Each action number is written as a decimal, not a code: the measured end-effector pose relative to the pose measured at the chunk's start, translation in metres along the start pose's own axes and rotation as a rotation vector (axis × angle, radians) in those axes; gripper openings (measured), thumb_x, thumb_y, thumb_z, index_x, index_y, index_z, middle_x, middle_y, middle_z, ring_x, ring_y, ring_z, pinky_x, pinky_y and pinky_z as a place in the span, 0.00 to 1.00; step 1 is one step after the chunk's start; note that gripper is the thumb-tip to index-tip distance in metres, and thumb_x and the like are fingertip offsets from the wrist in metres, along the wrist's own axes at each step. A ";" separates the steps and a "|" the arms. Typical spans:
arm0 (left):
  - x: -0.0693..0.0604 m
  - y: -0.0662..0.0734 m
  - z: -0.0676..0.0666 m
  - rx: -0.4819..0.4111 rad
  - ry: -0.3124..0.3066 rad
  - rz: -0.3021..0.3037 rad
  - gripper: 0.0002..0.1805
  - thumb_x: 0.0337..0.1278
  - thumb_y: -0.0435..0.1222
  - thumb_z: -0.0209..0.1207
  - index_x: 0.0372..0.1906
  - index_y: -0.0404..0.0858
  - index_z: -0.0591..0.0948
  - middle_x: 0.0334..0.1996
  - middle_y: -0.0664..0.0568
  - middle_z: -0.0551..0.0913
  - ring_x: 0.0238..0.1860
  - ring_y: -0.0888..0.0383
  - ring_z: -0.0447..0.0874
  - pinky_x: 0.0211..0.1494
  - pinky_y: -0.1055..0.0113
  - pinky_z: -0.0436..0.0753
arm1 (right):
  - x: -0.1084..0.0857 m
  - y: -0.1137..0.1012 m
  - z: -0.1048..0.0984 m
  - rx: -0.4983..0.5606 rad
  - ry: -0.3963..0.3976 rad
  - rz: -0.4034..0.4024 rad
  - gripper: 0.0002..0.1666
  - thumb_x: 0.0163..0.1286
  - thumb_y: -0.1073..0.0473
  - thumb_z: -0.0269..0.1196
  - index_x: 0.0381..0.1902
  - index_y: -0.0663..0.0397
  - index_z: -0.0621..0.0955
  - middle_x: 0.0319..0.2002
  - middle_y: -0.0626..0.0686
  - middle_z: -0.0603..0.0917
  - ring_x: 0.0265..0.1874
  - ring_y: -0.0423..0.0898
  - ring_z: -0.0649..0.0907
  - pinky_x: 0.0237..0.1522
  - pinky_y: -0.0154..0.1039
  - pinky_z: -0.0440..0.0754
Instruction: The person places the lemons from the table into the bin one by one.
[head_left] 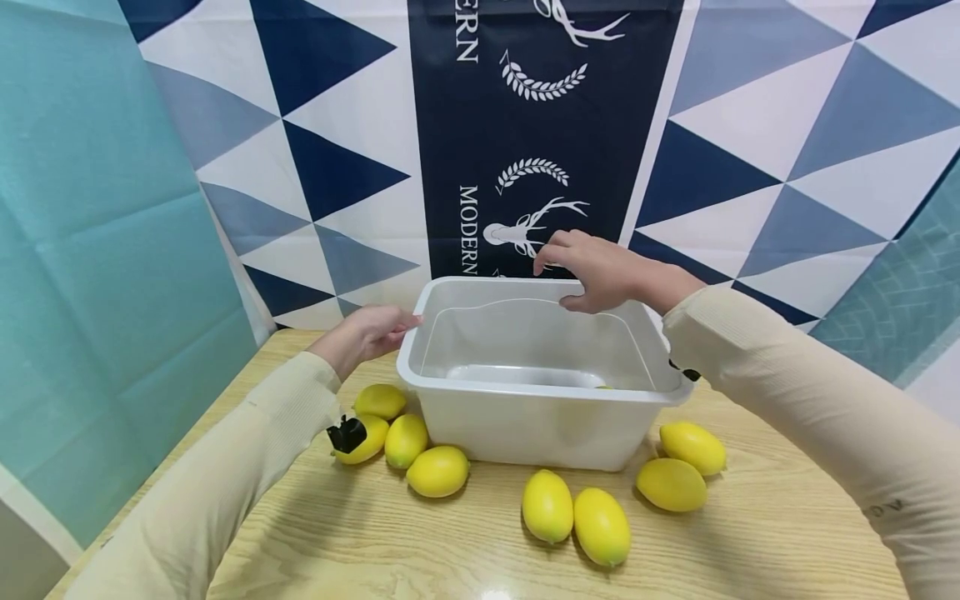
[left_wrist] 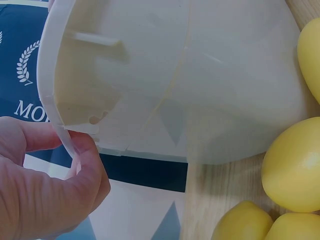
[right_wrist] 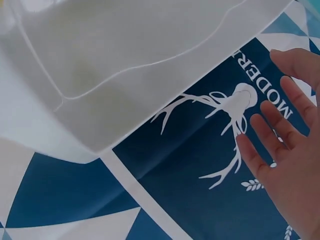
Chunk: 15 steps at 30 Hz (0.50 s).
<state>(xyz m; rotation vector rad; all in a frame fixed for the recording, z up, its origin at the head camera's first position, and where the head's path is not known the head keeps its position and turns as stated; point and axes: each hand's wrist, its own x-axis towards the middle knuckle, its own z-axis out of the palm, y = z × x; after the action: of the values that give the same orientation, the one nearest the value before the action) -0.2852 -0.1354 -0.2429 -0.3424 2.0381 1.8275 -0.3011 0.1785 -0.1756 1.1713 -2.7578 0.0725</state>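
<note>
A white plastic bin [head_left: 525, 425] stands on the wooden table, its opening facing up. My left hand [head_left: 371, 332] pinches the bin's left rim between thumb and fingers; the left wrist view shows this hand [left_wrist: 55, 185] with the rim [left_wrist: 47, 65] between them. Above the bin's back right part is my right hand [head_left: 600, 271], fingers spread and slightly bent, holding nothing. In the right wrist view that hand [right_wrist: 292, 135] is apart from the bin [right_wrist: 125, 65]. A bit of yellow [head_left: 603, 387] shows inside the bin, mostly hidden by its front wall.
Several lemons [head_left: 438, 472] lie by the bin's front left corner. Two lemons [head_left: 547, 507] are in front of it, and two more [head_left: 671, 484] are at its right. Behind the table [head_left: 420, 550] hangs a patterned cloth [head_left: 360, 167]; a teal cloth [head_left: 112, 250] hangs at the left.
</note>
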 end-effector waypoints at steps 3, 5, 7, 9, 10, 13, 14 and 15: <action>0.000 -0.001 -0.001 0.000 -0.001 -0.001 0.28 0.67 0.34 0.54 0.69 0.34 0.64 0.54 0.48 0.70 0.50 0.56 0.74 0.66 0.68 0.76 | -0.003 0.000 0.001 -0.027 0.014 -0.029 0.28 0.53 0.64 0.70 0.53 0.48 0.76 0.56 0.56 0.76 0.55 0.55 0.75 0.57 0.53 0.78; 0.000 -0.001 -0.001 0.000 -0.001 -0.003 0.28 0.67 0.34 0.54 0.69 0.34 0.63 0.54 0.48 0.70 0.50 0.56 0.74 0.66 0.68 0.76 | -0.006 0.001 0.002 -0.043 0.027 -0.047 0.28 0.53 0.63 0.71 0.52 0.48 0.76 0.56 0.56 0.76 0.54 0.55 0.75 0.57 0.53 0.78; 0.000 -0.001 -0.001 0.002 0.002 -0.007 0.27 0.66 0.34 0.54 0.68 0.35 0.64 0.54 0.48 0.71 0.50 0.56 0.74 0.66 0.68 0.76 | -0.009 0.001 0.002 -0.050 0.040 -0.062 0.28 0.53 0.63 0.71 0.53 0.48 0.76 0.56 0.56 0.76 0.54 0.55 0.75 0.57 0.54 0.78; 0.001 -0.001 -0.001 0.006 0.003 -0.006 0.27 0.67 0.34 0.54 0.68 0.34 0.64 0.54 0.48 0.71 0.50 0.57 0.74 0.66 0.67 0.76 | -0.012 0.002 0.003 -0.062 0.054 -0.075 0.29 0.53 0.63 0.71 0.53 0.49 0.75 0.55 0.55 0.76 0.54 0.55 0.75 0.57 0.54 0.77; 0.001 -0.001 0.000 0.011 0.006 -0.005 0.27 0.67 0.34 0.54 0.68 0.34 0.64 0.53 0.48 0.71 0.49 0.57 0.74 0.66 0.68 0.76 | -0.014 0.002 0.003 -0.067 0.061 -0.077 0.29 0.53 0.62 0.71 0.53 0.49 0.75 0.55 0.55 0.76 0.53 0.54 0.75 0.56 0.53 0.77; 0.001 0.000 0.000 0.023 0.015 -0.003 0.26 0.67 0.34 0.54 0.67 0.33 0.65 0.52 0.48 0.71 0.47 0.58 0.75 0.66 0.68 0.77 | -0.020 0.003 0.003 -0.084 0.084 -0.092 0.29 0.53 0.62 0.71 0.53 0.49 0.75 0.54 0.54 0.77 0.51 0.53 0.76 0.53 0.52 0.77; 0.001 0.000 0.000 0.025 0.017 -0.001 0.26 0.67 0.34 0.54 0.67 0.33 0.65 0.52 0.48 0.71 0.46 0.58 0.75 0.66 0.68 0.77 | -0.022 0.003 0.003 -0.088 0.092 -0.095 0.29 0.52 0.62 0.71 0.53 0.49 0.75 0.53 0.54 0.77 0.50 0.53 0.76 0.53 0.51 0.77; 0.001 0.000 0.000 0.029 0.020 -0.002 0.26 0.66 0.35 0.55 0.67 0.34 0.66 0.52 0.48 0.71 0.46 0.58 0.75 0.65 0.69 0.77 | -0.024 0.003 0.003 -0.091 0.099 -0.093 0.29 0.52 0.62 0.72 0.53 0.48 0.75 0.53 0.53 0.77 0.50 0.52 0.76 0.52 0.50 0.78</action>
<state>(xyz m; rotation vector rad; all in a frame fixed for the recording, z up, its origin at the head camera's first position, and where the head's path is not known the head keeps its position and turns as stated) -0.2860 -0.1351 -0.2430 -0.3555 2.0753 1.7983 -0.2874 0.1973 -0.1820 1.2349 -2.5890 -0.0053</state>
